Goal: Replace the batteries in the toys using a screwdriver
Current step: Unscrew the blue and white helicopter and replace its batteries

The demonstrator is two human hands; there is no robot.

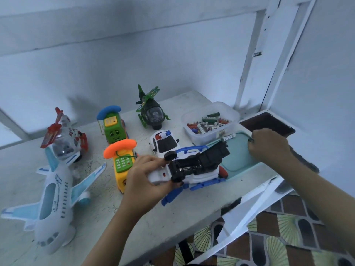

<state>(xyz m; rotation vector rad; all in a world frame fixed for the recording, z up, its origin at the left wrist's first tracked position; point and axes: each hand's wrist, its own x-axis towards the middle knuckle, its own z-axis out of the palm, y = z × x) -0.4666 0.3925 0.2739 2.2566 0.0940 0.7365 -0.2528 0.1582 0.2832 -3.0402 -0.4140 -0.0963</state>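
1. A person at a white table [172, 217] works on one of several toys. The left hand [146, 175] grips a white-and-blue toy vehicle [199, 176] by its wheeled end, thumb and fingers curled round the body, and holds it just above the tabletop near the front edge.

2. The vehicle lies belly-up. Its long axis runs from lower left, at the left hand, to upper right, toward a teal tray [238, 162]. The black underside faces the camera, and the battery bay [189, 167] appears uncovered. Whether cells sit inside it is too dark to tell.

3. The right hand [269, 146] reaches over the tray's far rim, knuckles up and fingers curled down. Whether it pinches anything cannot be told. A loose battery [228, 135] lies just beside it at the tray's corner, touching or nearly touching a clear tub [226, 108] of mixed batteries.

4. The step in hand looks like the battery swap itself: cover off, hand going for a cell. No screwdriver is plainly visible.

5. The next move likely calls for lifting one cell, turning it to match the bay's polarity, and seating it along the vehicle's length while the left hand keeps the belly level.

6. A toy airplane [53, 198] and a small police car [163, 144] stand among the other toys waiting on the table.
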